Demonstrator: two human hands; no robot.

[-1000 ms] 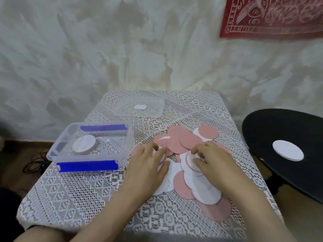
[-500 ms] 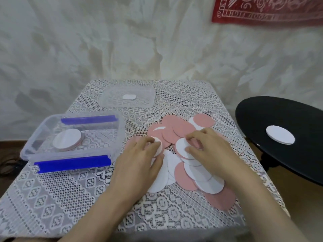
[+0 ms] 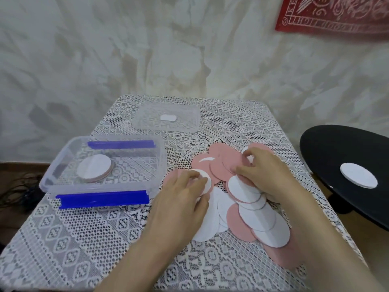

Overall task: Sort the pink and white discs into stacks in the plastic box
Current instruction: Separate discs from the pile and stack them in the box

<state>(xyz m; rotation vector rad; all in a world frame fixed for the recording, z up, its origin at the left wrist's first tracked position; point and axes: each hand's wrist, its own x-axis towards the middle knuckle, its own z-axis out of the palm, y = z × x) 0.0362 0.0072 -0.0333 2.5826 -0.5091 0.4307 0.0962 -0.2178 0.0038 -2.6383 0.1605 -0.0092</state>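
Since half a second ago your right hand (image 3: 263,171) reached farther up the disc pile (image 3: 242,199) on the worktop (image 3: 84,239), fingers pinching a thin, light, slippery disc's edge; left hand (image 3: 181,199) fingers spread flat on white discs beside the plastic box (image 3: 101,165).

Lace tablecloth (image 3: 69,245); black round stool (image 3: 328,157); red wall hanging (image 3: 336,15).
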